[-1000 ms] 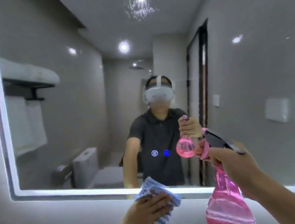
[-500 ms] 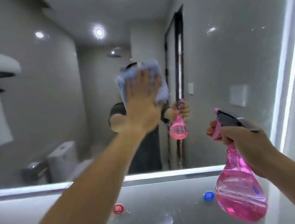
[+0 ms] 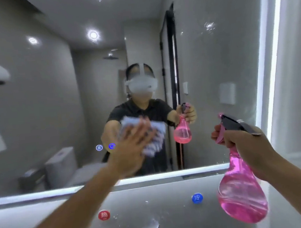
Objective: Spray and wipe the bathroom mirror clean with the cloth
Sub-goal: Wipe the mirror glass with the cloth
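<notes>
Blue cloth (image 3: pixel 153 137) lies under our flat, spread left hand (image 3: pixel 131 151), wiping the mirror (image 3: pixel 215 72) near its bottom edge. Our right hand (image 3: pixel 243 142) grips the pink spray bottle (image 3: pixel 242 193). Next, probably unwiped glass toward the edges.

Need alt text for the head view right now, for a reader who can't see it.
The left hand presses a blue cloth flat against the bathroom mirror, while the right hand holds a pink spray bottle upright beside it.

Grey wall panel (image 3: pixel 152 194) below the mirror (image 3: pixel 214 63) — red disc (image 3: pixel 103 215) at left, blue disc (image 3: pixel 197 198) at right, white specks between.
</notes>
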Tool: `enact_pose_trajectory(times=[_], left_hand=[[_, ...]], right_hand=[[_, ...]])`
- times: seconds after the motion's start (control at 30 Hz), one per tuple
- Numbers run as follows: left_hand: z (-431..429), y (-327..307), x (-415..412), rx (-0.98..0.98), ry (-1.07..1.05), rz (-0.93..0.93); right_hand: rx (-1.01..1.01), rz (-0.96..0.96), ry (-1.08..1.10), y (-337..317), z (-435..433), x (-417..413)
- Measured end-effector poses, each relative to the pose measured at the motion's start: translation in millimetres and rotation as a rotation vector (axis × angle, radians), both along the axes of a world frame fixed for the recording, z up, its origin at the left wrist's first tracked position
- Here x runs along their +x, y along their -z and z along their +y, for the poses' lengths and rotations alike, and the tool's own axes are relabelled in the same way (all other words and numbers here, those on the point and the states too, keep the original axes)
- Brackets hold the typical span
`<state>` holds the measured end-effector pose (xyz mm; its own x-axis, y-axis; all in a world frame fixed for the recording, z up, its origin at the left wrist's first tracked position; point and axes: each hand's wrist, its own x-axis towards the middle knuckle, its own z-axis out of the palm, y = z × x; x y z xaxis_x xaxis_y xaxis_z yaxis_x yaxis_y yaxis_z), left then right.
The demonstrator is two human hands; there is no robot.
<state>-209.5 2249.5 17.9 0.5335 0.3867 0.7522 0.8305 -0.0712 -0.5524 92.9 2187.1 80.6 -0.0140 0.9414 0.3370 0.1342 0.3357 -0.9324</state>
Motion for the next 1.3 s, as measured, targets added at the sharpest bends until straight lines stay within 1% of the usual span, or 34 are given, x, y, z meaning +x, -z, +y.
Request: enact_pose_trajectory(times=[0.07,0.1,0.17,0.2,0.23,0.27,0.3,0.33,0.37,0.4,0.43,0.5,0.53,0.57,0.6,0.67,0.7,0.73,0.77,0.83,0.9,0.93,1.0,1.07,1.1,1.13,1.17,1.2,1.23,1.3], left_hand=[[8.0,-77.5,-5.4,0.175,-0.042,-0.116],[9.1,-121.4,-0.5,0.227,-0.074,-0.224],[10.5,-197.0,21.2,0.233,-0.102,-0.536],[13.4,-221.0,38.5,0.229,-0.120,-0.649],[20.1,-232.3,59.8,0.246,-0.135,-0.670],[30.7,-228.4,81.6,0.263,-0.124,-0.603],[44.9,-209.6,101.4,0.286,-0.097,-0.468],[59.0,-174.2,118.9,0.289,-0.068,-0.299],[70.8,-125.9,131.7,0.252,-0.036,-0.138],[76.5,-66.6,139.5,0.194,0.005,0.020],[71.4,-14.3,143.2,0.084,0.031,0.167],[54.4,74.2,132.3,-0.105,0.017,0.493],[46.0,95.5,126.8,-0.218,0.000,0.561],[38.4,93.0,122.2,-0.282,-0.033,0.587],[31.8,76.8,118.4,-0.319,-0.010,0.455],[26.4,15.0,106.9,-0.255,0.143,0.013],[29.4,-25.2,99.4,-0.154,0.159,-0.140],[33.2,-65.9,90.7,-0.022,0.056,-0.221],[34.8,-113.3,80.9,0.062,0.003,-0.273],[37.7,-196.2,71.5,0.238,-0.100,-0.459],[39.5,-260.9,83.2,0.289,-0.146,-0.658],[42.4,-278.9,98.2,0.295,-0.166,-0.703],[60.2,-289.9,134.2,0.296,-0.171,-0.662],[80.9,-264.8,178.2,0.278,-0.067,-0.488],[95.1,-235.4,199.4,0.241,-0.009,-0.378],[107.4,-193.7,219.7,0.171,0.040,-0.265],[114.0,-140.6,236.2,0.084,0.076,-0.167],[113.2,-79.1,247.6,0.038,0.107,-0.046],[108.0,-18.8,250.6,-0.010,0.110,0.142],[96.2,70.2,234.9,-0.187,0.121,0.409]], right_hand=[[0.011,-0.001,0.016,-6.0,5.3,2.6],[0.016,0.008,0.030,-8.4,8.9,6.2],[0.021,0.032,0.040,-13.2,13.7,14.6],[0.023,0.046,0.041,-15.0,15.9,20.1],[0.023,0.050,0.043,-16.0,17.8,26.1],[0.025,0.054,0.039,-16.2,20.4,32.3],[0.028,0.057,0.035,-16.0,23.3,38.6],[0.034,0.067,0.026,-15.1,26.0,44.8],[0.038,0.080,0.015,-14.8,28.1,50.2],[0.042,0.087,0.006,-14.7,29.5,55.7],[0.038,0.102,-0.002,-14.6,31.7,60.9],[0.021,0.126,-0.007,-15.2,35.0,68.2],[0.016,0.120,-0.014,-15.5,35.1,70.9],[0.011,0.108,-0.020,-16.6,34.7,72.8],[0.006,0.091,-0.025,-18.3,34.3,73.9],[0.003,0.058,-0.047,-22.2,32.7,74.3],[0.001,0.057,-0.057,-24.1,33.3,75.2],[0.000,0.063,-0.057,-26.5,34.6,76.5],[-0.001,0.063,-0.051,-29.8,35.0,77.3],[0.024,0.064,-0.055,-34.6,39.6,80.5],[0.040,0.047,-0.060,-36.6,44.4,86.7],[0.055,0.035,-0.055,-37.4,43.9,90.0],[0.078,0.038,-0.044,-37.2,43.0,98.1],[0.084,0.092,-0.024,-32.2,44.6,107.8],[0.077,0.122,-0.012,-27.9,46.8,112.8],[0.063,0.144,0.003,-23.7,48.4,116.6],[0.049,0.144,0.021,-19.6,48.7,118.8],[0.041,0.126,0.039,-14.5,47.7,120.5],[0.038,0.112,0.048,-9.6,46.4,122.4],[0.024,0.110,0.050,-1.7,43.7,126.4]])
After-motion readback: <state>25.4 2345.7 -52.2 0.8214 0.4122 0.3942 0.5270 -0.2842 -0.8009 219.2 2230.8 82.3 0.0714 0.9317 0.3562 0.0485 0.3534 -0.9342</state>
